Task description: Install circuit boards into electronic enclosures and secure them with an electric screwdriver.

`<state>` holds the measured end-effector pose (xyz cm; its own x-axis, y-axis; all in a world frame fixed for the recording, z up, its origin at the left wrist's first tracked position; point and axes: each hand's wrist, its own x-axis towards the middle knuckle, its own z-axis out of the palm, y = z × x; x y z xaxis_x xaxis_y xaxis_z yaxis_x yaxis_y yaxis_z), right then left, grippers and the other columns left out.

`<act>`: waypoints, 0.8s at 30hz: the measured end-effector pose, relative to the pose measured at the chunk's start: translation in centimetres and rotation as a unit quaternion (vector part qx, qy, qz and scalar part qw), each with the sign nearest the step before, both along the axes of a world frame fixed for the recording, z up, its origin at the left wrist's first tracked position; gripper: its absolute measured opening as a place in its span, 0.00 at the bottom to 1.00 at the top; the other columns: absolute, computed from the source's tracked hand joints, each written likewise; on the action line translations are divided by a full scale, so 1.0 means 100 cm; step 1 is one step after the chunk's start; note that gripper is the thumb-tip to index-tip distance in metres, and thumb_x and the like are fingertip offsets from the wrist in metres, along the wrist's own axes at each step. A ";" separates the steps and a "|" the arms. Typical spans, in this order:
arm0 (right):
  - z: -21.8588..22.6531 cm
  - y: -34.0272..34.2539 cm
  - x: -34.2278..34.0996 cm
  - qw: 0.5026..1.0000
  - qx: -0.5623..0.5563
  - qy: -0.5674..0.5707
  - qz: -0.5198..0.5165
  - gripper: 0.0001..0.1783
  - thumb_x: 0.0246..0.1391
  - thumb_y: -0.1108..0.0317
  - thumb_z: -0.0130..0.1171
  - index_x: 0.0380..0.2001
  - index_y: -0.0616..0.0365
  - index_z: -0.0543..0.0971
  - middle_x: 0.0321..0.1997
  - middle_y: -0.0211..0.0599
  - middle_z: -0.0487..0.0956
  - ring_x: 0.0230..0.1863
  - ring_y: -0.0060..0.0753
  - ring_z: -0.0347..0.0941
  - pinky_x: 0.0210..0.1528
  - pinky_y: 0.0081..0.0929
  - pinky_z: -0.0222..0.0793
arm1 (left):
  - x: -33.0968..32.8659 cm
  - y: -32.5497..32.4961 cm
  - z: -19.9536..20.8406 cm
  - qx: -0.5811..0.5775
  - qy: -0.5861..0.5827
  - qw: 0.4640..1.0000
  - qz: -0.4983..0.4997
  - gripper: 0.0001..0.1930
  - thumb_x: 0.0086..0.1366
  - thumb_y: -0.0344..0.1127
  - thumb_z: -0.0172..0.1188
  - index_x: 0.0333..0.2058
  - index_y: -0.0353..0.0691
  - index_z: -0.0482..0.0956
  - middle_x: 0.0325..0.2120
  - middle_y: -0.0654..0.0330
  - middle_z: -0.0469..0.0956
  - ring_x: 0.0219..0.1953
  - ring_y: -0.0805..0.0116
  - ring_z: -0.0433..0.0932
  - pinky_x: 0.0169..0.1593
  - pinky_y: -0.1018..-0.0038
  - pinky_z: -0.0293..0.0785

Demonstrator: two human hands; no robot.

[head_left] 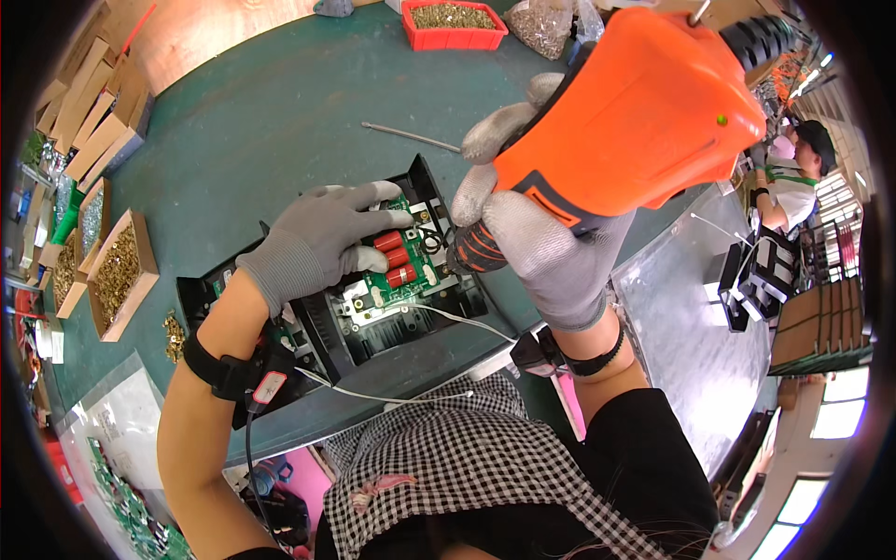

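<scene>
My right hand [551, 238], in a grey glove, is wrapped round the grip of an orange power screwdriver [630, 112]. The tool's dark nose points left, at the right side of a green circuit board [378, 291] with red cylindrical parts [397, 257]. This board sits in a black housing [457, 313] at the table's near edge. My left hand [322, 238], gloved too, rests over the board's left part with fingers stretched and apart, the tips touching near the red parts. The screwdriver's tip is hidden or too small to make out.
A thin metal rod [411, 135] lies beyond the housing. A red bin [453, 26] of brass-coloured parts stands far back; boxes of screws [119, 275] are at the left. White cables [392, 399] cross the near edge. Another person [793, 173] works at the far right.
</scene>
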<state>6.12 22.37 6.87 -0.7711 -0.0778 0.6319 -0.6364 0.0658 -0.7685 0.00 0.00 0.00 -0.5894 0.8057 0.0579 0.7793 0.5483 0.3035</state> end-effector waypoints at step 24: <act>0.013 -0.009 -0.060 0.998 -0.029 0.052 -0.012 0.30 0.43 0.76 0.55 0.54 0.68 0.65 0.43 0.56 0.77 0.27 0.38 0.78 0.30 0.32 0.76 | 0.057 -0.036 0.028 -0.001 0.019 0.986 0.165 0.51 0.51 0.68 0.61 0.63 0.32 0.58 0.60 0.42 0.61 0.64 0.43 0.59 0.68 0.50 0.49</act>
